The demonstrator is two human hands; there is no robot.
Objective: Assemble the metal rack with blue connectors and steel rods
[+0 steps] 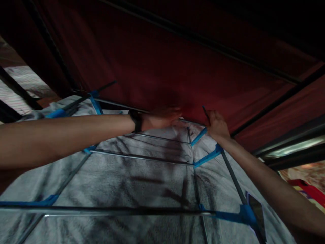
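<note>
Left hand (162,118) flat and open against red cloth (177,67), right hand (217,124) pinching its lower edge, drying rack (142,156) below

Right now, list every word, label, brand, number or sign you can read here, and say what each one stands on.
None: no readable text shows in this view.
Dark red cloth: plain, no print or tag visible.
Grey cloth on the drying rack: only mottled shading, no letters.
Blue joints of the rack: no markings.
Black wristband by the left hand: too dark and blurred to tell.
Right hand grips the red cloth's edge; nothing written there.
</note>
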